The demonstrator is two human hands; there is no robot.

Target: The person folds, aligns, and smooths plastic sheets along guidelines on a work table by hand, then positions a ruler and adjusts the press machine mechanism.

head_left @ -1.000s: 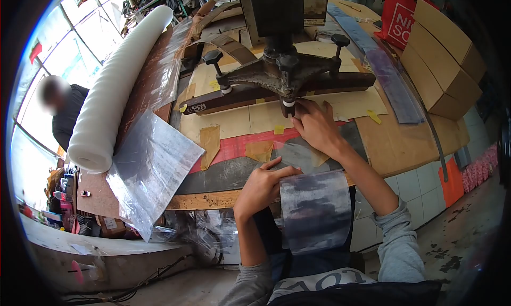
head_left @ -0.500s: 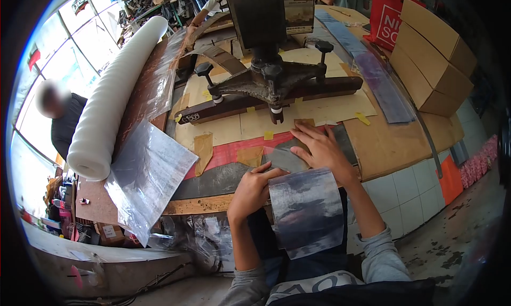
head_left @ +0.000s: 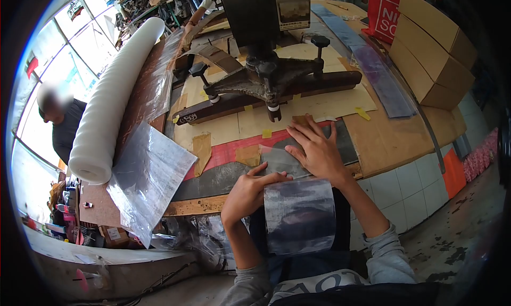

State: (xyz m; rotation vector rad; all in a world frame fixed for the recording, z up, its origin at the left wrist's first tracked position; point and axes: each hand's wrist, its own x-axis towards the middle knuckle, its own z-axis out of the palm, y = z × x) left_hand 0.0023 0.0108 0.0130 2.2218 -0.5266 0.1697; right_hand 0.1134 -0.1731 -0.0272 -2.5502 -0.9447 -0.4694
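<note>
ok so quick rundown. Clear plastic sheet (head_left: 299, 218) is draped over the near edge of the surface (head_left: 197, 206), most of it hanging down in front of the person's lap, w/ the far end lying up on the dark mat (head_left: 210, 186), btwn both hands. L hand (head_left: 247, 195) is at the sheet's L side, fingers bent w/ the index reaching across the fold. Can't tell if that grip is actually pinching it, tbh. R hand (head_left: 318, 152) has its grip open, fingers spread over the mat, tips near a brown tape patch, thumb right by the sheet's far end.

Just past the hands there's a red strip (head_left: 226, 150), then a cream board (head_left: 234, 131) w/ a machine's dark bar (head_left: 330, 84) above it. Another clear sheet (head_left: 154, 173) hangs off the surface on the L, next to a big white roll (head_left: 114, 101). Cardboard boxes (head_left: 431, 55) + a red bag (head_left: 384, 18) over on the R. Person in dark top (head_left: 69, 127) far L, fyi.
</note>
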